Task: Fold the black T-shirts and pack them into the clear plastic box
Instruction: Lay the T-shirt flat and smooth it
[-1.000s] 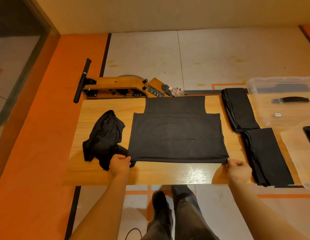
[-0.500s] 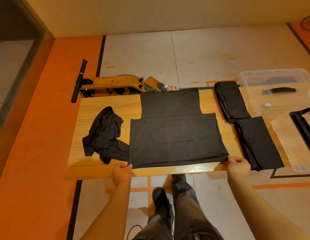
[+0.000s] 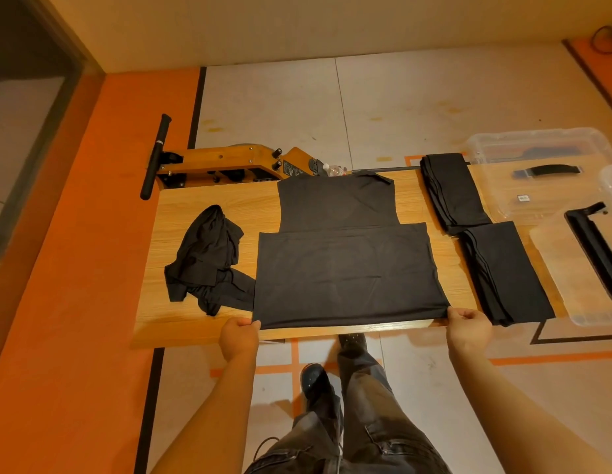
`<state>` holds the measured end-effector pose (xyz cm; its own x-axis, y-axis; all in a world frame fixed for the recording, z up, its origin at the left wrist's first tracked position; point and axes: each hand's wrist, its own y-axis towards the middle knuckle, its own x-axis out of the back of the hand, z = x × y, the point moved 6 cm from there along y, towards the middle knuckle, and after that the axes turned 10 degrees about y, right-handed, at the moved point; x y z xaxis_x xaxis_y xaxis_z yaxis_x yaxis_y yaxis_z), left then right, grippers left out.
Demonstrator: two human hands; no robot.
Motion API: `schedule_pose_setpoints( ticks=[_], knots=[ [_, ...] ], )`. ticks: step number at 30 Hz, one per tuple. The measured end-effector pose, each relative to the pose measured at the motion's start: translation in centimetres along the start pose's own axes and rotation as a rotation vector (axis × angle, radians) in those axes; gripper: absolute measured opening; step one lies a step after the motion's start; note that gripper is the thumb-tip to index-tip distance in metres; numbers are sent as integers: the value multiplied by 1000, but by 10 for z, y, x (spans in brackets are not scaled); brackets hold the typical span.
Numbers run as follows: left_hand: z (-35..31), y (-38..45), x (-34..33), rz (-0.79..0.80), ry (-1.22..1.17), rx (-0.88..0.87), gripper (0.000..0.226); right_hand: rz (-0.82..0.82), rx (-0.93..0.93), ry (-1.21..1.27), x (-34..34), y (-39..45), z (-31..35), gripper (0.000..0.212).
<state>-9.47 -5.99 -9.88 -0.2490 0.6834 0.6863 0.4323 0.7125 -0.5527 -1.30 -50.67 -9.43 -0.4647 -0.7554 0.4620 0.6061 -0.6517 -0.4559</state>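
Note:
A black T-shirt (image 3: 345, 268) lies spread flat in the middle of the wooden table (image 3: 202, 200), its near half wider than its far half. My left hand (image 3: 239, 333) pinches its near left corner at the table's front edge. My right hand (image 3: 469, 325) pinches its near right corner. A crumpled black T-shirt (image 3: 207, 261) lies to the left. Two folded black T-shirts lie to the right, one far (image 3: 451, 193) and one near (image 3: 503, 271). The clear plastic box (image 3: 537, 148) stands at the far right.
The clear box lid (image 3: 558, 268) with a black handle lies at the right edge, near the box. Behind the table stands a wooden machine (image 3: 229, 162) with a black bar. My legs and shoes are below the table's front edge.
Both hands have drawn the spread T-shirt toward me, so its near hem now lies at the table's front edge. My view has shifted left and back.

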Motion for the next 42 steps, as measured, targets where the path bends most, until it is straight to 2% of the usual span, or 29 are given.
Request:
schedule_pose_setpoints(
  ticks=[3,7,13,18,23,27,30,34,37,42],
  knots=[
    [-6,0,1,-16,33,-14,7,-3,88,-102,-2,-1,12,14],
    [-25,9,4,-66,61,-96,19,24,186,-175,-13,4,29,26],
    [-79,30,2,-25,24,-193,20,110,265,-214,-39,13,57,28],
    [-114,58,-3,27,120,-194,26,170,276,-263,-63,33,81,36],
    [-141,79,-8,7,205,-222,24,229,484,-391,-91,43,112,30],
    [-160,88,-18,17,388,-275,35,279,773,-647,-120,40,134,27],
    [-173,91,-23,-34,567,-338,42,358,921,-779,-141,38,139,28],
    [-204,85,-43,-63,770,-576,48,478,979,-832,-172,38,149,37],
    [-231,79,-71,7,926,-746,60,531,1000,-835,-201,40,164,43],
    [-267,81,-117,193,1068,-794,80,582,1001,-870,-249,54,186,56]
  ],
)
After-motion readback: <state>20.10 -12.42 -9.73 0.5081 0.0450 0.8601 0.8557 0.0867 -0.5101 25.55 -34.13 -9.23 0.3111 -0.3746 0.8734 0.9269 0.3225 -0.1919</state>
